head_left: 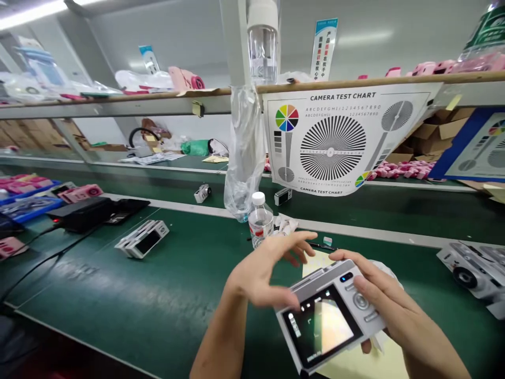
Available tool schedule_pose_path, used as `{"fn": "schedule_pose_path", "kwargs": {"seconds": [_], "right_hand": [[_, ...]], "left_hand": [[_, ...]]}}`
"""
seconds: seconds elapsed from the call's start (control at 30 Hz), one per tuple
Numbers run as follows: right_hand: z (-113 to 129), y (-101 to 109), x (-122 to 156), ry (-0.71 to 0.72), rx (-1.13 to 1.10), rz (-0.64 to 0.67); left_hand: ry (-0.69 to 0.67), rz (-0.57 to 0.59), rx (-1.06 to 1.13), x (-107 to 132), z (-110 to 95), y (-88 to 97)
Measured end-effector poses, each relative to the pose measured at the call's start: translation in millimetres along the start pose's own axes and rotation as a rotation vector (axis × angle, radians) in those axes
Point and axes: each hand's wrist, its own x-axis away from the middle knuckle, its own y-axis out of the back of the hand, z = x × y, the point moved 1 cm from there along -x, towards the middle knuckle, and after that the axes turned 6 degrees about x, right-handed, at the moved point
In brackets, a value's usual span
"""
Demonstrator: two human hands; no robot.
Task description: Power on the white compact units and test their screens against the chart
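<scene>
A silver digital camera (290, 337) is tilted in front of me, its lit rear screen facing me and showing a pale yellow patch. My right hand (381, 292) grips its right side, thumb by the buttons and fingers around the far edge. Over the camera's upper left corner hovers my left hand (272, 268), fingers apart and thumb at the top edge of the screen; whether the thumb touches it I cannot tell. Beneath the camera lies yellow paper (379, 363) on the green bench (189, 310).
A camera test chart (331, 147) hangs from the shelf ahead. A plastic bottle (260, 221) stands behind my left hand. More silver cameras lie at left (144, 239) and right (469, 273). A black device (81, 213) with cables sits at far left.
</scene>
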Motion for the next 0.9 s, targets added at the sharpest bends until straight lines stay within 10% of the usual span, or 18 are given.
{"fn": "schedule_pose_path", "kwargs": {"seconds": [0.23,0.43,0.67,0.9], "right_hand": [[3.1,-3.4,-0.8,0.101,0.101,-0.179],[5.8,-7.3,-3.3,0.075,0.144,-0.194],[4.0,-4.8,-7.9,0.050,0.210,-0.154],[-4.0,-1.8,-0.5,-0.065,0.198,0.036]], "left_hand": [[0.022,0.064,-0.662,5.4,-31.8,-42.2],[0.071,0.099,-0.786,5.2,-22.8,-47.5],[0.087,0.121,-0.712,4.1,-18.2,-48.5],[0.044,0.153,-0.134,6.0,1.8,-0.4]]}}
